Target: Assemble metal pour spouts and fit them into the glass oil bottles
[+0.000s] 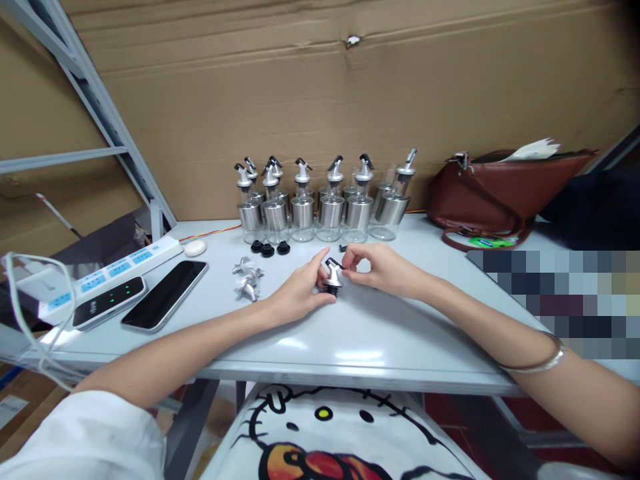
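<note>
A silver-and-black bottle pourer (333, 276) stands roughly upright just above the white tabletop or on it (which of the two cannot be told), near the middle of the workspace, with its ribbed black stopper at the bottom and its black flap lever (334, 263) at the top. The left hand (299, 288) is curved around it from the side, thumb and fingers gripping the lower part of the pourer. The right hand (376, 267) has its thumb and index finger brought together in a pinch at the lever's outer end, the other fingers curled loosely.

Just behind the right fingertips lies a small black piece (343, 249). Beyond the left hand sit three black stoppers (267, 250) in a cluster and, nearer, a few loose silver spout bodies (247, 288).

Farther back, glass bottles with stainless-steel sleeves (303, 213) line up along the cardboard (240, 87), the front ones topped with pourers. To the left are a round white case (195, 248), a smartphone (167, 293), a black device with green lights (110, 303) and a white power strip (163, 252); to the right, a brown bag (475, 197).
</note>
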A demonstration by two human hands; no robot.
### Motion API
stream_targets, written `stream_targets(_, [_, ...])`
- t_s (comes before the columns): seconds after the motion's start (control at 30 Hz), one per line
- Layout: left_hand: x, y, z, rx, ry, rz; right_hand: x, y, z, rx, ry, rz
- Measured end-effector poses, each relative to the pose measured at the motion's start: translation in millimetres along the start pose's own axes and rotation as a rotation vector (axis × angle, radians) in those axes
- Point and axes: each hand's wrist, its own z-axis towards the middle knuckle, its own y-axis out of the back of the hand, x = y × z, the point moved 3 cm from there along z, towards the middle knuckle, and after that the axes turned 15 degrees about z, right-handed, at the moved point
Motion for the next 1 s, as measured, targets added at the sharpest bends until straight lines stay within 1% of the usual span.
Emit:
stream_targets(0.17, [-1.1, 2.8, 0.1, 0.000, 0.017, 0.039, -4.7, -4.4, -0.6, 0.106, -0.034, -0.018])
stream_targets(0.2, [-1.3, 3.1, 0.2, -0.001, 0.013, 0.038, -4.4, -4.4, -0.6, 0.101, -0.032, -0.015])
stream_targets(0.33, [-0.7, 1.7, 0.5, -0.001, -0.013, -0.016, -1.4, 0.0, 0.1, 0.001, -0.008, 0.043])
stream_targets(0.5, [2.0, -0.6, 0.1, -0.003, -0.019, -0.038, -1.0, 1.1, 0.2, 0.016, 0.002, 0.067])
stream_targets(0.83, [-0.4, 0.8, -0.4, -0.012, -0.003, -0.065, 0.8, 1.7, 0.2, -0.028, 0.049, -0.008])
stream_targets(0.93, [-1.4, 1.6, -0.6, -0.016, -0.002, -0.076, 0.5, 3.8, 0.8, -0.067, 0.035, -0.005])
stream_targets(1.0, [-1.8, 1.6, -0.7, -0.014, -0.003, -0.083, 0.4, 6.1, 0.8, -0.131, 0.031, -0.005])
